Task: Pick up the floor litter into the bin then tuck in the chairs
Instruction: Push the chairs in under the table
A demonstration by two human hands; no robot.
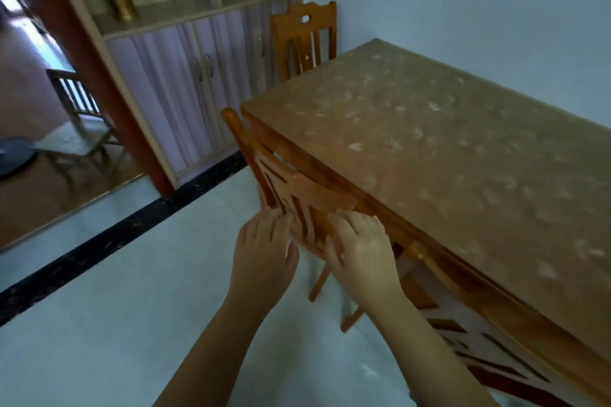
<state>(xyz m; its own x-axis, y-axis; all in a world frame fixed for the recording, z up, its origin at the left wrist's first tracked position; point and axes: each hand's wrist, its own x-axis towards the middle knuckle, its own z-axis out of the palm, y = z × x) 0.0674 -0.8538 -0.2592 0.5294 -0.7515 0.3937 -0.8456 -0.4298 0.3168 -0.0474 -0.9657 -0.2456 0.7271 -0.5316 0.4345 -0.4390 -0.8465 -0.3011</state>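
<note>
An orange wooden chair [281,182] stands against the long side of the table [446,149], its backrest touching the table's edge. My left hand [264,248] and my right hand [360,244] both press on the backrest with fingers straight, side by side. A second chair [489,347] of the same kind sits tucked under the table at the lower right. A third chair [305,36] stands at the table's far end by the wall. No litter or bin shows in the head view.
A pale cabinet [185,76] with pink-purple doors stands behind the table. A red door frame [82,53] opens left into another room with a small chair [79,122]. The floor is pale tile with a black strip [109,241].
</note>
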